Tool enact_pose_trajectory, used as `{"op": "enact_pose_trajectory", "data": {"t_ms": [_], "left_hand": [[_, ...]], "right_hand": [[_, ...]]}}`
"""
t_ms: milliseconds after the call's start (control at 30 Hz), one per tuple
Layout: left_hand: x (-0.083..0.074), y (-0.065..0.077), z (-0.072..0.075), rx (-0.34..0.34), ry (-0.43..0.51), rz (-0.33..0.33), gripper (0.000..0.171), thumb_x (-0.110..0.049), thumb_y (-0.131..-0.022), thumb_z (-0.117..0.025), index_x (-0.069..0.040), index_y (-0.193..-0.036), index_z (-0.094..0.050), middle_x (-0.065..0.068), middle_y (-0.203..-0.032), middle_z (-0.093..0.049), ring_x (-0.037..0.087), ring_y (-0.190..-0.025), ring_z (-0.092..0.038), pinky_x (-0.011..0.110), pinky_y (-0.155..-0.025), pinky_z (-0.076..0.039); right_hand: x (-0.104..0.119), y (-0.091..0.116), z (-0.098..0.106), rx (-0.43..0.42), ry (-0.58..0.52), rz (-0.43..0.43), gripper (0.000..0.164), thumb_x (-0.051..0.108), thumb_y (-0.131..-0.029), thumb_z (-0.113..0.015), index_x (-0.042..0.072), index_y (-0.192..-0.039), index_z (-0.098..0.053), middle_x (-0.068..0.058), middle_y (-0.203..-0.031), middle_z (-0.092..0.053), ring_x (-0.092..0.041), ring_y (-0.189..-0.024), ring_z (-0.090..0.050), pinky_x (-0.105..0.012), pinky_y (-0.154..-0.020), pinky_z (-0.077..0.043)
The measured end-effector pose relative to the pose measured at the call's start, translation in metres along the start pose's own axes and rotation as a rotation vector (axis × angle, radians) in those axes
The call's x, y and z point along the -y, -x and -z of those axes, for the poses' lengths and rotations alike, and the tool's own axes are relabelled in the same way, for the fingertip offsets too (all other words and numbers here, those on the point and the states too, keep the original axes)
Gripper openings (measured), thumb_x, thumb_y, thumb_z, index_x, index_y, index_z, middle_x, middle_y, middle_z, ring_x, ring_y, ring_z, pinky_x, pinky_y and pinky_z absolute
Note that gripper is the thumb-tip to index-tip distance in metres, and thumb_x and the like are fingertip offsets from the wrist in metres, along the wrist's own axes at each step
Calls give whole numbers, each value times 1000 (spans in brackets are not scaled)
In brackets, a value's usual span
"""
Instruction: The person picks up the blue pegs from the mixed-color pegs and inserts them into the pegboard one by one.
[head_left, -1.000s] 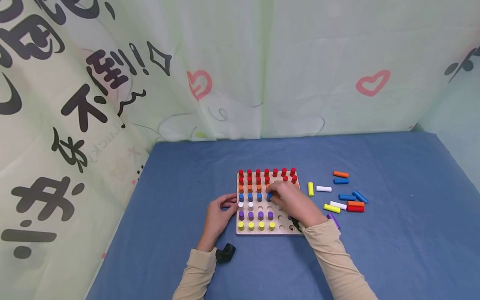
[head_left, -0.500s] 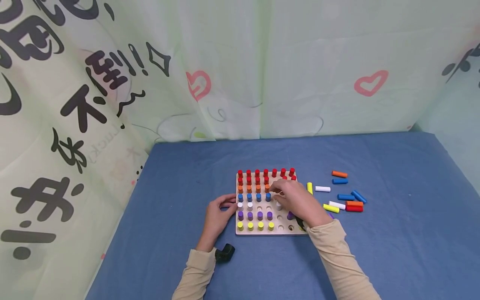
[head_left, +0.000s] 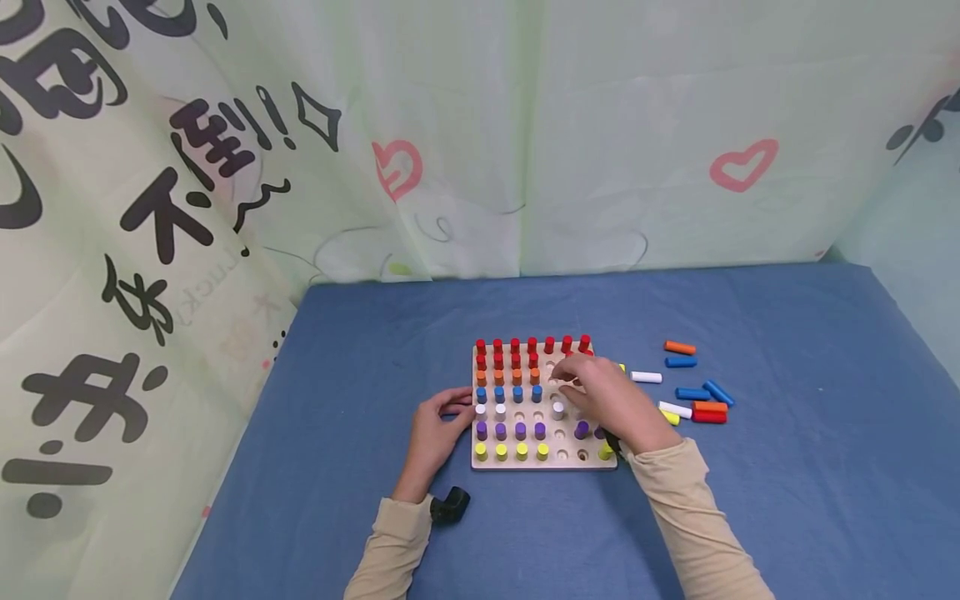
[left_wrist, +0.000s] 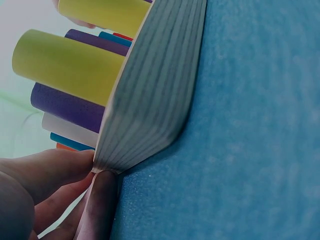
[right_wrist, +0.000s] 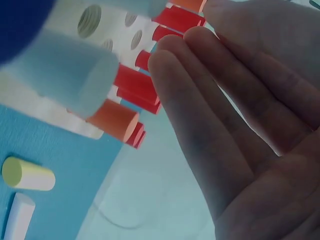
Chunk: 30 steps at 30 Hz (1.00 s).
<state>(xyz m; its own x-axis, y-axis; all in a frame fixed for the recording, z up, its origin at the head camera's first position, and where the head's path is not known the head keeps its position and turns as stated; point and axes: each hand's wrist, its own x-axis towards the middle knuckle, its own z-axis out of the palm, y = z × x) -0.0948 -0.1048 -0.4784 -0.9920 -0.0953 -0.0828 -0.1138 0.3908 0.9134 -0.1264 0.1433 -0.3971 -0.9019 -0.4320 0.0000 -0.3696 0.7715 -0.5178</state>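
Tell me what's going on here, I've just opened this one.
A person is working at a pegboard on a blue-covered table. Their left grip touches the board's left edge. The right grip hovers over the board, thumb and fingers apart, with no peg visible between them. Upright pegs stand in rows by color, though the white, purple and yellow rows show empty holes. More loose pegs in mixed colors lie to the right.

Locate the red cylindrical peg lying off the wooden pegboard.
In the head view, the red cylindrical peg lies right of the wooden pegboard, immediately below an orange cylindrical peg.
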Motion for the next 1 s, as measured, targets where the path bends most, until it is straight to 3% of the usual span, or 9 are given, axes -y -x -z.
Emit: {"op": "enact_pose_trajectory", "data": {"t_ms": [533,833,1000], "left_hand": [[-1,-1,-2,-14,-11,27,31,-16,-92,-72,-9,-122,-70,7,-111,-72,17,-94,-67,40,-92,-54],[-2,-1,-1,-4,-7,28,32,-16,-92,-71,-8,-123,-69,8,-111,-72,18,-94,-67,40,-92,-54],[-2,0,-1,1,-10,20,32,-16,-92,-71,-9,-123,-69,7,-112,-72,18,-94,-67,40,-93,-54]], "right_hand": [[-19,7,12,-29,68,-36,21,4,-86,-75,3,-107,-73,-9,-96,-71,-22,-86,-66,-44,-80,-57],[-23,14,17,-50,71,-41,27,3,-84,-76,1,-110,-72,-13,-104,-72,-30,-96,-68,-47,-84,-57],[-28,17,20,-72,60,-16,19,1,-85,-76,3,-103,-72,-11,-100,-71,-31,-95,-68,-48,-83,-56]]}}
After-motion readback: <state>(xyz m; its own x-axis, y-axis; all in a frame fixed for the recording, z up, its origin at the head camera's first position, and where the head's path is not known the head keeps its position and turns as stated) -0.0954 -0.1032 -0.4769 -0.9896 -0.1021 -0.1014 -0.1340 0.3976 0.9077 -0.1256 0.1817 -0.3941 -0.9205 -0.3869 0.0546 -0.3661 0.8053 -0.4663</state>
